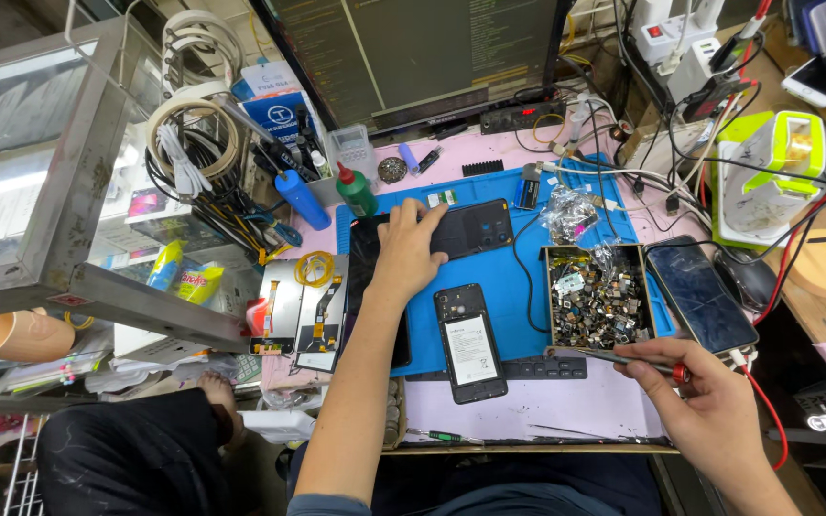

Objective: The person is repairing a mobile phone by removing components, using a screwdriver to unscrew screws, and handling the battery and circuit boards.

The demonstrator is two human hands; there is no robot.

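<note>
On the blue work mat (504,287), the left hand (403,250) lies flat with fingers spread, pressing on the black phone back cover (470,229) at the mat's far side. An opened phone (470,342) with its battery showing lies on the mat's near edge, just right of that forearm. The right hand (714,401), off the mat's near right corner, is pinched shut around tweezers (628,358), whose tip reaches the tray of small parts (597,298) on the mat's right side.
</note>
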